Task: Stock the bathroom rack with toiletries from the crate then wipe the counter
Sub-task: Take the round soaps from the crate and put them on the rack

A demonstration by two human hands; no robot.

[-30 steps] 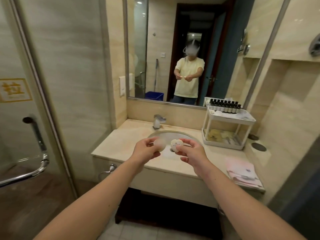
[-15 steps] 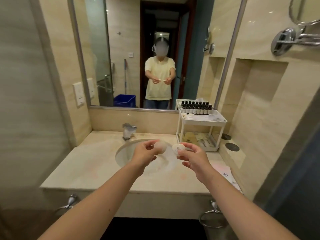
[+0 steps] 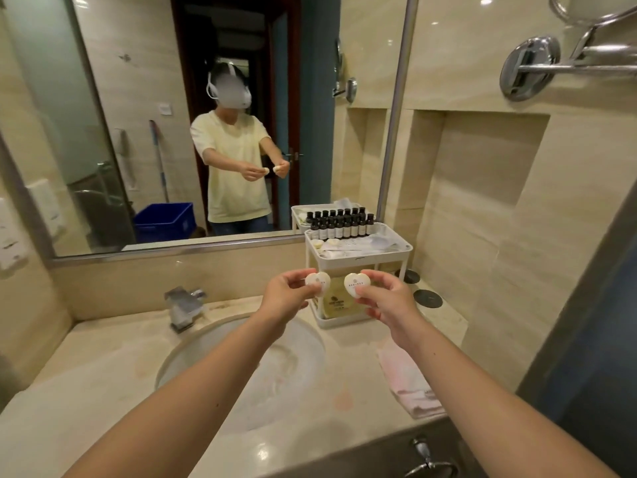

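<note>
My left hand (image 3: pixel 287 296) pinches a small white heart-shaped soap (image 3: pixel 317 282). A second heart-shaped soap (image 3: pixel 356 284) sits pinched in my right hand (image 3: pixel 386 298). Both are held up in front of the white two-tier rack (image 3: pixel 401 249) at the back right of the counter (image 3: pixel 103 391). The rack's top tier carries a row of dark small bottles (image 3: pixel 339 226), two round soaps and white packets. Its lower tier holds yellowish packets, partly hidden by my hands. A folded pink cloth (image 3: pixel 408 381) lies on the counter to the right.
A round sink (image 3: pixel 241 370) with a chrome tap (image 3: pixel 182 305) fills the counter's middle. The mirror (image 3: pixel 206 115) reflects a blue crate (image 3: pixel 165 220) on the floor behind me. Two dark round coasters (image 3: pixel 427 298) lie beside the rack. A chrome towel rail (image 3: pixel 565 60) juts from the right wall.
I have stepped closer to the counter and the view has swung right. Both hands, each still holding a soap, have risen toward the rack.
</note>
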